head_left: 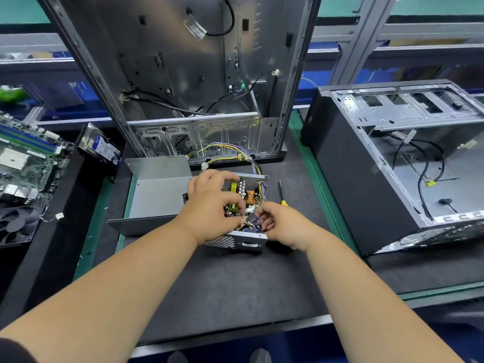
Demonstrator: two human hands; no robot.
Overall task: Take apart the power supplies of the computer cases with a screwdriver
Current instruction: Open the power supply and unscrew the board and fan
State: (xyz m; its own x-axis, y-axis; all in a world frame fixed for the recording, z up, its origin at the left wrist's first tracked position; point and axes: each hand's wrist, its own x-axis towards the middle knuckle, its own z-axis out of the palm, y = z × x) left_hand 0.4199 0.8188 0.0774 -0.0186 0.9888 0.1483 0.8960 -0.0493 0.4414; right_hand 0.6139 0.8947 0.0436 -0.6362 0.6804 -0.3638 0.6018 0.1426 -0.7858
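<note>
Two hands are curled inside one opened power supply (237,241): left hand (212,205) and right hand (280,224) fingers pinched on its wiring; one screwdriver (282,193) lies just beyond, two computer cases (183,74) behind.

A dark mat (235,289) covers the workbench, edged by a green strip (324,195). At its centre sits the opened power supply (241,239), with its removed grey cover (157,192) just to the left. A yellow-handled screwdriver (281,192) lies just to the right. Beyond them an emptied computer case (183,74) stands upright at the far side. On the right, a second case (392,166) lies on its side. At the left lie a motherboard (23,163), a hard drive (100,146) and a black fan (15,226).
</note>
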